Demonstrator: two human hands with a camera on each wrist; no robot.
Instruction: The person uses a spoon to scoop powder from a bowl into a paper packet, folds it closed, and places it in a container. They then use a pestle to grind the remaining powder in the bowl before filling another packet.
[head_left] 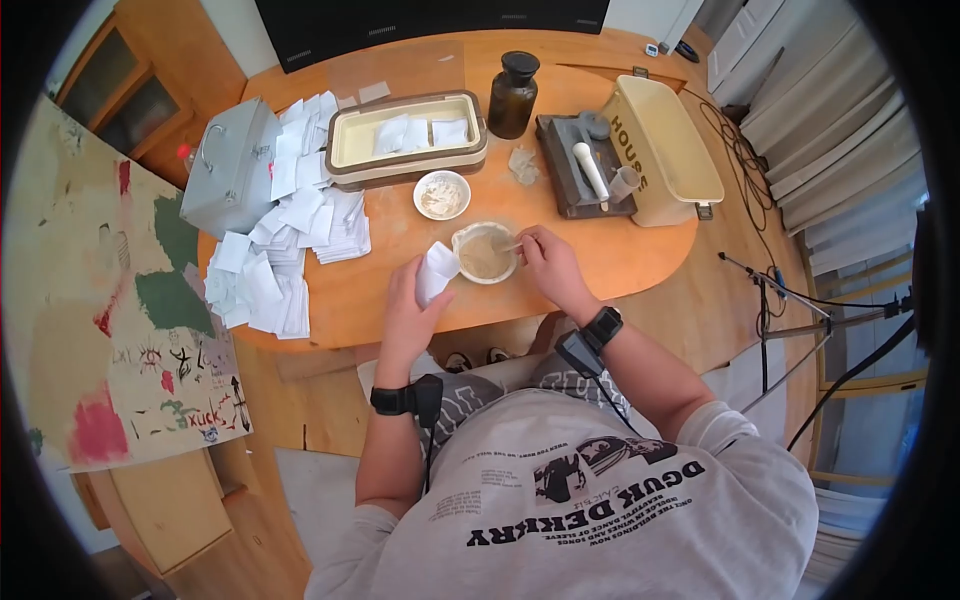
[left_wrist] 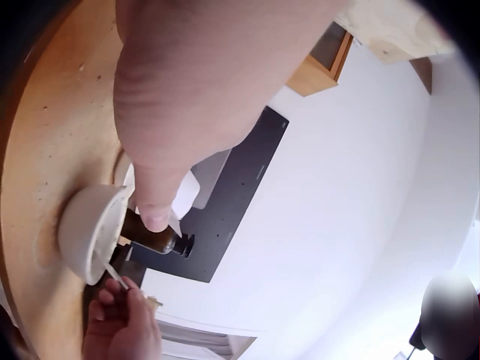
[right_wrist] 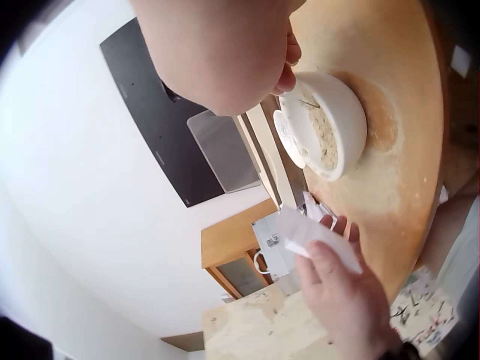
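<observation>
My left hand [head_left: 412, 305] holds a white paper packet [head_left: 437, 272] upright, just left of a white mortar [right_wrist: 349, 124]. The packet's upper end looks spread in the head view. Beige powder [head_left: 483, 257] covers the inside of the mortar. At the mortar's right rim, my right hand [head_left: 553, 266] pinches a thin pale spoon-like utensil [left_wrist: 114, 274], whose lower end dips into the bowl. Behind the mortar stands a smaller white bowl [head_left: 442, 216] with pale powder in it.
Many white paper packets [head_left: 285, 225] are heaped at the left beside a grey metal case [head_left: 232, 165]. A cream bin [head_left: 480, 160] holds more packets. At the right are a dark scale [head_left: 575, 205] with a white pestle [head_left: 590, 170], a cream box [head_left: 690, 170], and a brown bottle [head_left: 513, 95] farther back.
</observation>
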